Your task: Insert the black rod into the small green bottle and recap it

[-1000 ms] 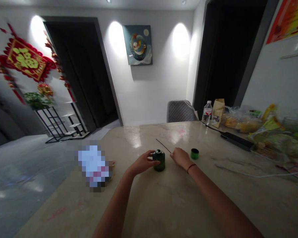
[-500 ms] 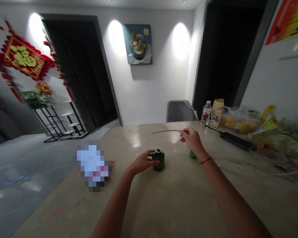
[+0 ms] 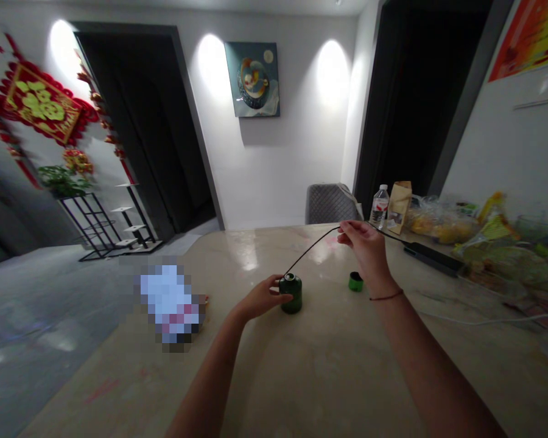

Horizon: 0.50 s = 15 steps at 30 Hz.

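Observation:
A small dark green bottle (image 3: 292, 301) with an uncapped mouth stands upright on the table (image 3: 329, 371). My left hand (image 3: 269, 296) is closed around its left side, thumb across the front. Between the fingertips of my right hand (image 3: 363, 243), raised to the right, is one end of a thin dark stick (image 3: 311, 248). It bends in a curve down to the left, and its lower end is at the bottle's mouth; whether the tip is inside I cannot tell. A green cap (image 3: 355, 281) rests on the table just below my right hand.
At the right lie a black power strip (image 3: 433, 258), a white cable (image 3: 493, 319) and several plastic food bags (image 3: 442, 224). A water bottle (image 3: 380, 207) and a brown paper bag (image 3: 399, 207) stand behind. A grey chair (image 3: 331, 204) is at the far edge. Something pixelated (image 3: 168, 301) appears at left.
My right hand has risen and moved right. The stick went from nearly level to slanting, its free end now down at the bottle's mouth. More of the green cap shows. My left hand stays put.

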Tool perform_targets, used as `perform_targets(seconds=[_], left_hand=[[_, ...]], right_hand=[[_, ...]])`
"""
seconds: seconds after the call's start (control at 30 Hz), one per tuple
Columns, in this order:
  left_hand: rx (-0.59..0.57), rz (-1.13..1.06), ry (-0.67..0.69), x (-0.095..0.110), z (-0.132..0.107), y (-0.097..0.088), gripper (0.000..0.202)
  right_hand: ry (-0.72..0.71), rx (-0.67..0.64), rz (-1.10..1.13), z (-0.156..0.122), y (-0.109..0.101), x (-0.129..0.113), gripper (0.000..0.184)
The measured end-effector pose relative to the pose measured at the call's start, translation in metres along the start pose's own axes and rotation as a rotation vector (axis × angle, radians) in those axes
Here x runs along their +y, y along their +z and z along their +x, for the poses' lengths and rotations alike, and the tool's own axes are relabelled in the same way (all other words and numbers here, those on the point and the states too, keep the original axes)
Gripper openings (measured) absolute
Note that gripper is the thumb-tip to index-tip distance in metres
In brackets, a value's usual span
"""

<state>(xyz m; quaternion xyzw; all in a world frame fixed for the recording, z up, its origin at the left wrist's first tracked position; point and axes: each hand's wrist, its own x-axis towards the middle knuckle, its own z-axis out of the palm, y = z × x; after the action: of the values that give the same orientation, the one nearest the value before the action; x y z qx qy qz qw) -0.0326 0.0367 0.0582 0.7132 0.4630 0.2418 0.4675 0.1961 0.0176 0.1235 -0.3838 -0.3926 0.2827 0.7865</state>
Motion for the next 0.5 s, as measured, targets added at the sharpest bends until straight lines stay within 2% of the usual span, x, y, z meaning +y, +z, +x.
perform_targets(seconds=[0.33, 0.5], left_hand=[[0.008, -0.028, 0.005, 0.0, -0.001, 0.0, 0.058], [0.014, -0.034, 0.012, -0.002, 0.0, 0.0, 0.058]], right_hand=[[-0.026, 0.04, 0.156, -0.001, -0.002, -0.018, 0.023], [-0.046, -0.028, 0.162, 0.002, -0.008, -0.021, 0.024]])
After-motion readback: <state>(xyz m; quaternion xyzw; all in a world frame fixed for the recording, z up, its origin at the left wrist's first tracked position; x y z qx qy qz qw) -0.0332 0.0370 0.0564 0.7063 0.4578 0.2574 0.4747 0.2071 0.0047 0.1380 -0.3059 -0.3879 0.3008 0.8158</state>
